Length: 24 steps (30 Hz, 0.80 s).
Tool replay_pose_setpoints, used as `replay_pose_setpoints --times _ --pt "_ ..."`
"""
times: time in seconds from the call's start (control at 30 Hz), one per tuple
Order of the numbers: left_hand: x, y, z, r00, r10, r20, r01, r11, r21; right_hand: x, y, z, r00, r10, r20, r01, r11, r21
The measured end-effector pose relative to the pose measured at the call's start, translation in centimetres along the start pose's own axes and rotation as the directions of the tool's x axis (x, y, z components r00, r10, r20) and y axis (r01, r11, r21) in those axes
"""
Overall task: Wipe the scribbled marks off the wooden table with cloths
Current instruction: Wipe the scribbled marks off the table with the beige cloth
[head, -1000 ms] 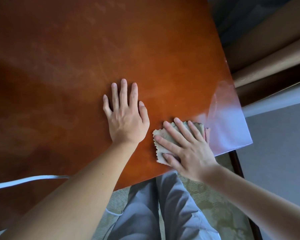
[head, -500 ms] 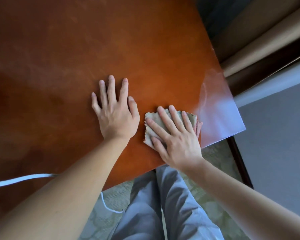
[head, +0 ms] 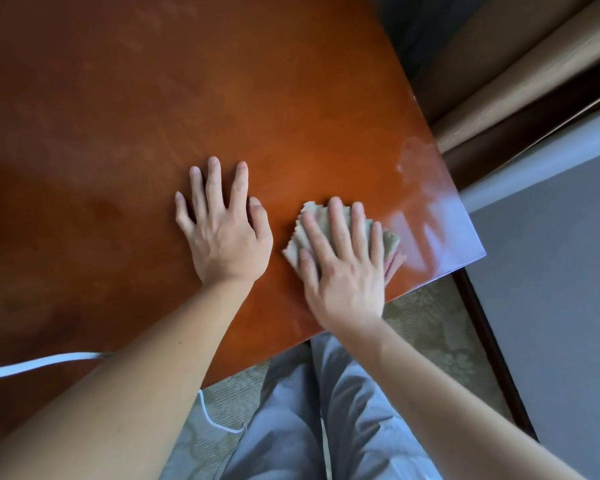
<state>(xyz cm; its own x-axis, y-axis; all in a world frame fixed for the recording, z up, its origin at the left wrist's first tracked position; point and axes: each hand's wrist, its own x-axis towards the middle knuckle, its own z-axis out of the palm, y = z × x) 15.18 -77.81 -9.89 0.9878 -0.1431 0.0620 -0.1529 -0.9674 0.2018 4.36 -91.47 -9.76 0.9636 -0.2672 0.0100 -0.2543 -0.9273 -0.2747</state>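
Nearby, white cord [head: 39, 364] across wooden table [head: 257, 98]

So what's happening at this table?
A person is wiping a reddish wooden table near its front right corner. The right hand presses a small beige cloth flat against the wood with straight, spread fingers. The left hand lies flat on the bare wood just beside it, seemingly for support. No scribbled marks show clearly on the part of the table in view. A white cord crosses the near left edge.
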Motion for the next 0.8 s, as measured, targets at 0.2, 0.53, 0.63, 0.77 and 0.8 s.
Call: replay_pose_setpoints --times 0.2,0.53,0.63,0.77,0.8 --pt "0.0 0.0 0.0 1.000 -0.005 0.014 0.005 1.000 -0.001 0.8 4.6 -1.5 0.994 -0.106 0.029 0.105 0.994 0.020" --pt "0.1 0.1 0.1 1.000 -0.006 0.014 0.005 1.000 0.007 1.4 4.9 -2.0 0.947 0.319 -0.027 -0.320 0.948 -0.009" --pt "0.0 0.0 0.1 1.000 -0.010 0.013 0.010 1.000 0.005 0.3 3.5 -1.3 0.974 0.226 0.007 -0.226 0.974 -0.003" --pt "0.0 0.1 0.1 1.000 -0.020 0.012 0.020 1.000 -0.001 0.3 7.9 -2.6 0.998 0.064 0.002 -0.064 0.998 -0.013" --pt "0.0 0.1 0.1 1.000 -0.021 0.012 0.021 1.000 0.001 0.6 9.5 -3.1 0.995 0.102 -0.002 -0.102 0.995 -0.021"
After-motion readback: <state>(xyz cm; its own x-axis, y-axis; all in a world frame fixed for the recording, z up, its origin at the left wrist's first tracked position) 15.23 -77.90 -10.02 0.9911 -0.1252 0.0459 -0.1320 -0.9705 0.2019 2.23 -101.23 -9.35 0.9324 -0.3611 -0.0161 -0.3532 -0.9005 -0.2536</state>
